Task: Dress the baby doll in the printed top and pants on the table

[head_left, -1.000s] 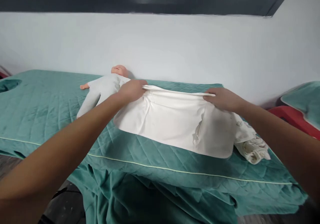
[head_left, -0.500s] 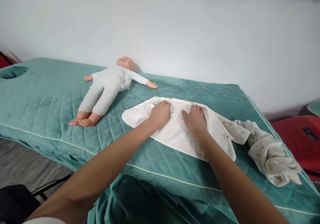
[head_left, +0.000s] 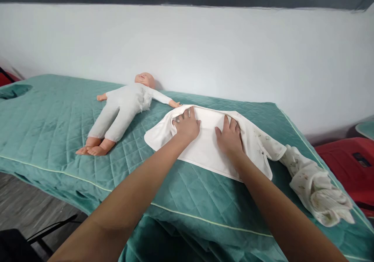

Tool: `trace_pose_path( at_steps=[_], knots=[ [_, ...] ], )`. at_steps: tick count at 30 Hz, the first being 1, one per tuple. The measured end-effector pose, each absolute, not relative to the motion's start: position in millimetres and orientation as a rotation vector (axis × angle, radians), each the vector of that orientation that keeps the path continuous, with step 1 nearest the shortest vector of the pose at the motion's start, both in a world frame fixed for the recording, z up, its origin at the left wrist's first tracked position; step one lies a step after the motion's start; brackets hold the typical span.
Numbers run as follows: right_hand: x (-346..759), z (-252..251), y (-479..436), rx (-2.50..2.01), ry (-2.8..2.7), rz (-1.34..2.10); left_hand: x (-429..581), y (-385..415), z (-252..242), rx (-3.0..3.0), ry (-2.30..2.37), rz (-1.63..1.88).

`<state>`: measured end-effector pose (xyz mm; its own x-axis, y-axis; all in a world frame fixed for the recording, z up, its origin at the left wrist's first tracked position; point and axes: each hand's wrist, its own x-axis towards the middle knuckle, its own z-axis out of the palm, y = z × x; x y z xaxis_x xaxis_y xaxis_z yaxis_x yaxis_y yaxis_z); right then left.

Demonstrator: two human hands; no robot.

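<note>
A white baby garment [head_left: 209,153] lies spread on the quilted green cover, its inner side up and a small-print sleeve reaching right. My left hand [head_left: 187,127] presses on its left part with fingers spread, the fingertips at the folded upper edge. On the right part rests my right hand [head_left: 230,138], palm down, its fingers apart and partly under the raised fold. Beyond the garment to the left, a baby doll [head_left: 125,106] in a white cloth body lies on its back, arms outstretched. One doll hand [head_left: 174,103] is close to the garment's upper edge.
A crumpled printed cloth [head_left: 324,192] lies by the bed's right edge, near the sleeve. The green-covered bed [head_left: 52,117] runs along a white wall [head_left: 187,55] and has a hole at its far left. Red cases [head_left: 344,160] stand beyond the right edge.
Both hands have moved slightly away from me and their fingers have straightened and spread. The garment's upper edge has shifted outward, nearer the doll's hand, and its inside shows more.
</note>
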<state>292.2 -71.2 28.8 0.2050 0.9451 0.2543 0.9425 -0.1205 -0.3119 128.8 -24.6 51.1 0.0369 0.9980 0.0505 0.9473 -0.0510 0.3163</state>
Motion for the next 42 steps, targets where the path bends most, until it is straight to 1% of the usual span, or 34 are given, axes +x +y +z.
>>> trace_pose_path(
  at_steps=[6, 10, 17, 22, 27, 34, 39, 42],
  knots=[
    [308.0, 20.5, -37.8, -2.059, -1.806, -0.068, 135.8, -1.9, 29.3, 2.165, 2.046, 0.470],
    [311.2, 13.6, -29.4, -2.085, -1.810, -0.031, 133.2, 4.6, 23.5, 2.218, 2.035, 0.513],
    [310.7, 15.6, -23.3, -2.245, -1.844, 0.250, 129.5, 16.3, 22.6, 2.180, 1.985, 0.309],
    [307.4, 16.3, -24.2, -2.263, -1.879, 0.212, 131.5, 10.2, 22.1, 2.174, 2.005, 0.313],
    [300.4, 13.7, -42.0, -2.248, -1.901, 0.151, 127.7, -11.3, 20.4, 2.222, 2.013, 0.315],
    [294.4, 15.5, -80.8, -2.159, -2.105, 0.043, 115.6, -42.7, 19.8, 2.279, 1.924, 0.271],
    [282.4, 15.2, -119.1, -2.092, -2.167, -0.024, 100.0, -78.9, 20.3, 2.371, 1.789, 0.271],
    [276.0, 12.9, -150.5, -1.978, -2.231, -0.079, 71.6, -101.5, 18.2, 2.485, 1.586, 0.388]
  ],
)
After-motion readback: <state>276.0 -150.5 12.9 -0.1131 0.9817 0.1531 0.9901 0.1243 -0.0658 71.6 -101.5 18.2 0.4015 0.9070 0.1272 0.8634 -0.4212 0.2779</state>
